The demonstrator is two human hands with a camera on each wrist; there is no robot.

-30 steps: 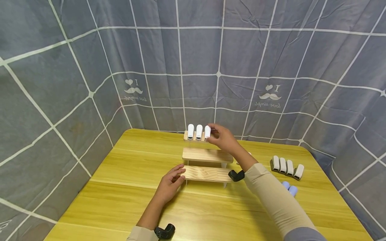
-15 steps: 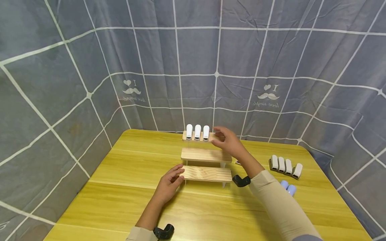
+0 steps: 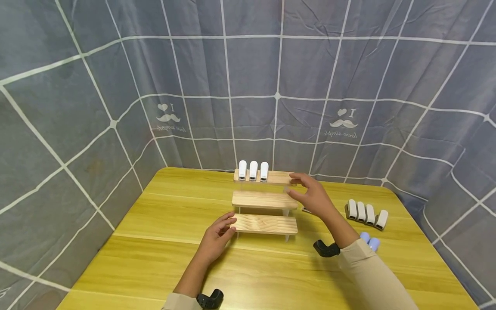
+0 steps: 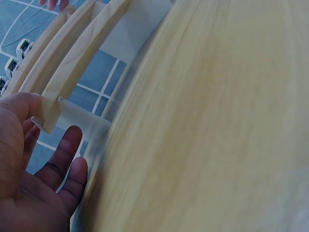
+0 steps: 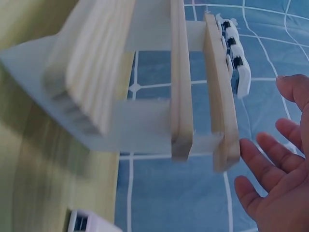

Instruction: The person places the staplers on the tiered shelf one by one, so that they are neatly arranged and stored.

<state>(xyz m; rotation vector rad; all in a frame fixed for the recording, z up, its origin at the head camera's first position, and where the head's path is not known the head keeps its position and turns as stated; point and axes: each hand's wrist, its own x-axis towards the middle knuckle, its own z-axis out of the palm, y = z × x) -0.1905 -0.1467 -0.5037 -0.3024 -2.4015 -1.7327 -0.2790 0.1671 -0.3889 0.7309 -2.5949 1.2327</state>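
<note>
A three-tier wooden stand (image 3: 265, 199) with translucent supports stands on the table. Three small white things with rounded tops and dark openings, which look like mini staplers (image 3: 253, 171), sit in a row on the left part of its top tier. My left hand (image 3: 217, 239) holds the left end of the lowest board between thumb and fingers; the left wrist view has a digit pressing on the board's end (image 4: 48, 108). My right hand (image 3: 315, 199) hovers by the right end of the upper tiers, fingers spread and slightly bent, holding nothing.
Right of the stand, several white-and-grey stapler-like pieces (image 3: 366, 214) form a row, with two light blue cylinders (image 3: 369, 241) in front. Another white piece (image 5: 94, 223) lies near the stand's right side, partly hidden by my right hand in the head view. A grey gridded curtain (image 3: 252, 86) surrounds the table.
My right hand has let go of the third white stapler-like piece on the top tier and moved right and towards me. The left hand stays at the lowest board.
</note>
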